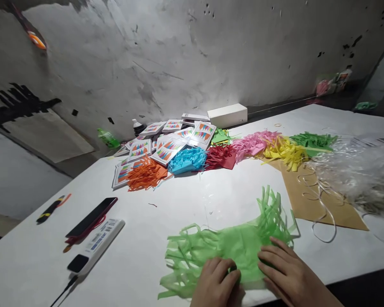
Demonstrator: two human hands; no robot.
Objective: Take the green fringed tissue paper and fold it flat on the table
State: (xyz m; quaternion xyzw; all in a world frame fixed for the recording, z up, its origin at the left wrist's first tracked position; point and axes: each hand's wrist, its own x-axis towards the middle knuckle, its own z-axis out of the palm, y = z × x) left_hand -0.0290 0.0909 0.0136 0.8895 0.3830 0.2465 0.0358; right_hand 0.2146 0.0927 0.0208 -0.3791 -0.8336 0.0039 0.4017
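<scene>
A sheet of light green tissue paper (238, 243), cut into fringe at both ends, lies spread on the white table in front of me. My left hand (216, 281) is at its near edge, fingers curled and pinched on the paper; the fingertips are partly hidden. On the right half of the sheet rests my right hand (284, 268), its fingers stretched out and lying flat near the right fringe. Behind the sheet runs a row of fringed paper bundles: orange (147, 172), blue (188, 160), red (220, 157), pink (254, 143), yellow (286, 152) and dark green (313, 140).
Printed cards (169, 149) are piled at the back, beside a white box (228, 115). A power strip (97, 245), a phone (92, 216) and a cutter (50, 209) lie at left. Clear plastic with white string (355, 170) partly covers a brown sheet (326, 202) at right.
</scene>
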